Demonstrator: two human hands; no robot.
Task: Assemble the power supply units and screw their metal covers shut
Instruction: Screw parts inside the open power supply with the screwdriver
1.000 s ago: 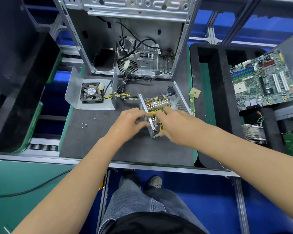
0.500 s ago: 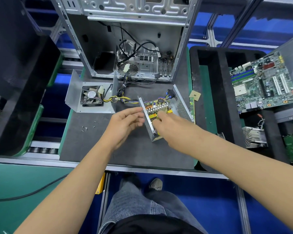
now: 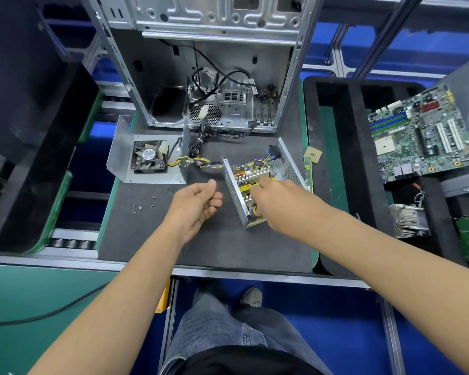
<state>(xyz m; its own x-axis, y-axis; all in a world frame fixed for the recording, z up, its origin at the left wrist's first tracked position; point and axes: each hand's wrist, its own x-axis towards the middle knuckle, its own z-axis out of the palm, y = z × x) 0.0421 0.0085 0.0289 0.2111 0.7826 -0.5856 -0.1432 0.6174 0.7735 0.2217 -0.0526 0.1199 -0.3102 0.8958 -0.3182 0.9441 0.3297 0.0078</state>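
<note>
Here, item by item, as I see it from my remote seat. My right hand [image 3: 275, 197] reaches down into the open power supply case [image 3: 234, 193], its fingers on the yellow circuit board [image 3: 251, 182]; whether they pinch anything there I cannot tell, since the hand hides its own fingertips. My left hand [image 3: 198, 203] hovers just left of the case, apart from it, fingers loosely curled toward the palm and holding nothing I can make out. The case stands on the dark work mat [image 3: 206, 247], a perforated metal wall on the side toward my left fingers and another beyond my right hand. Past my left fingertips, a bundle of yellow and black wires [image 3: 190, 161] runs from the case to the metal cover [image 3: 125, 147], which lies open on the mat with a fan [image 3: 148, 159] mounted inside. Left of my left hand, well apart, a few loose screws [image 3: 140, 208] sit on the mat. Beyond both hands stands an empty computer chassis [image 3: 201, 63] with its side off. Right of my right hand, a black foam tray [image 3: 344, 158] and, farther out, a green motherboard [image 3: 420, 136].
</note>
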